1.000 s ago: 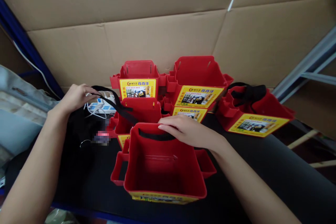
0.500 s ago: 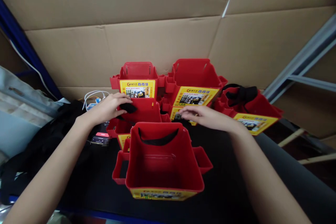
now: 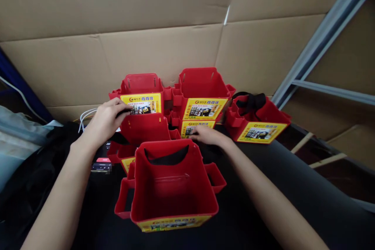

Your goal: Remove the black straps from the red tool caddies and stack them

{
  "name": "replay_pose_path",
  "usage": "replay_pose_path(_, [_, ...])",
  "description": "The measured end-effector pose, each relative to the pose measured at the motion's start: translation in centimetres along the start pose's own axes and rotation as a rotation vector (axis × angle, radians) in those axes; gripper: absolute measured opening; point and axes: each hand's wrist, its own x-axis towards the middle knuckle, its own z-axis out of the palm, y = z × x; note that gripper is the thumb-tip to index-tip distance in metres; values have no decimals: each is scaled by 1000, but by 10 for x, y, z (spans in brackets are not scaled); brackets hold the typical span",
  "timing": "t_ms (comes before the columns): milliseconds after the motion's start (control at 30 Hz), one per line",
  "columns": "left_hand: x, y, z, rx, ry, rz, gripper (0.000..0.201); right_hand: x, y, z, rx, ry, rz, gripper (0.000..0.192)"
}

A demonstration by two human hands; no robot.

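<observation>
My left hand (image 3: pixel 107 119) is closed on a black strap (image 3: pixel 120 138) at the left side of a middle red plastic tool box (image 3: pixel 143 128). My right hand (image 3: pixel 206 135) reaches behind the front box, its fingers pinched together before a yellow label (image 3: pixel 197 125); what they hold is too small to make out. Nearest to me stands a larger-looking red tool box (image 3: pixel 168 183) with side pockets, partly covering the middle one. A black strap (image 3: pixel 168 158) loops across its inner back wall.
Stacked red boxes (image 3: pixel 202 82) and another red box (image 3: pixel 142 83) stand at the back against a cardboard wall (image 3: pixel 158 54). To the right is a red box with a bundled black strap (image 3: pixel 250 103). A phone (image 3: pixel 101 165) and black cloth (image 3: pixel 38 172) lie left.
My left hand has moved left and pulled the black strap past the middle box's side. My right hand has drawn in its fingers and moved slightly down. The view has shifted right.
</observation>
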Motion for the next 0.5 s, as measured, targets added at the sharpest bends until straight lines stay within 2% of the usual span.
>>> replay_pose_path(67, [2, 13, -10, -77, 73, 0, 20, -5, -3, -22, -13, 51, 90, 30])
replay_pose_path(167, [13, 37, -15, -317, 120, -45, 20, -12, -25, -52, 15, 316, 116, 35])
replay_pose_path(233, [25, 56, -8, -484, 60, -74, 23, -15, -45, -63, 63, 466, 79, 31])
replay_pose_path(300, [40, 74, 7, -567, -41, -57, 26, -14, -63, -66, 113, 531, 33, 28])
replay_pose_path(367, [53, 90, 23, -543, -172, 8, 34, -13, -74, -63, 159, 559, -15, 26])
replay_pose_path(433, [63, 99, 36, -444, -271, 51, 33, -11, -75, -60, 190, 558, -70, 24])
replay_pose_path(500, [70, 100, 42, -349, -270, 38, 26, -12, -68, -59, 180, 548, -101, 24])
